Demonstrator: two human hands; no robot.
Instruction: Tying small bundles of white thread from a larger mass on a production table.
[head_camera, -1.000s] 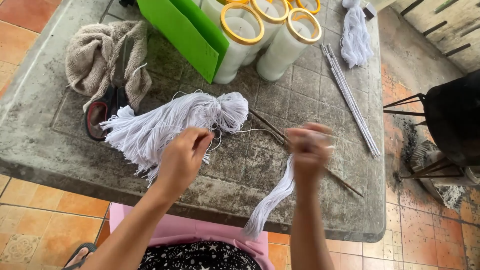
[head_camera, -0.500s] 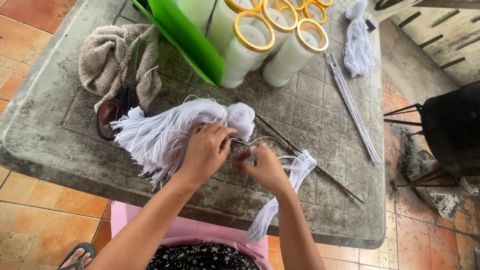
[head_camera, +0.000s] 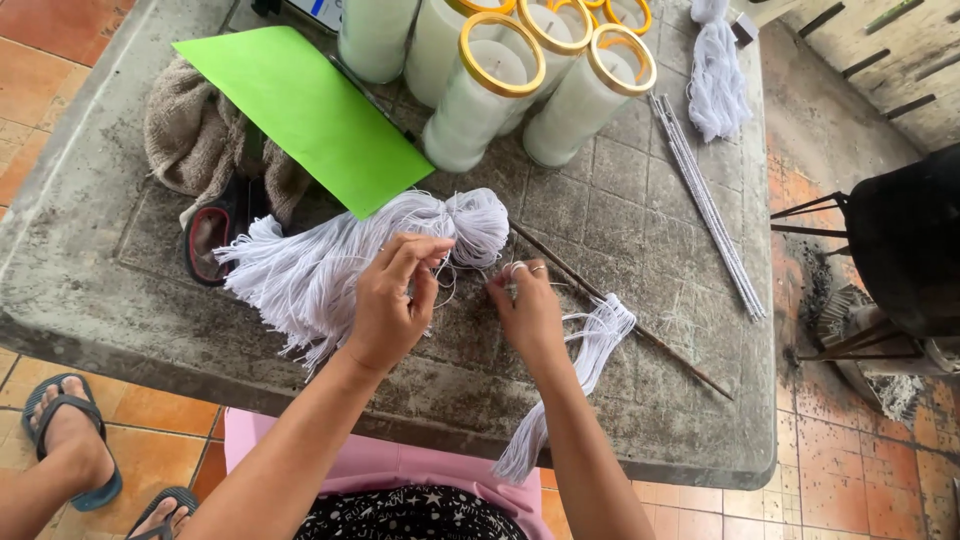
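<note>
At centre frame we see the white string bundle (head_camera: 340, 265), soft and frayed, fanned out on the rough grey stone table (head_camera: 640, 230). Our left hand (head_camera: 392, 305) pinches a thin strand off it, fingers curled shut; our right hand (head_camera: 528, 312) nips the same strand, wrist bent. Upper frame: smooth waxy candle jars (head_camera: 500, 85), gold-rimmed, and a green sheet (head_camera: 310, 110).
</note>
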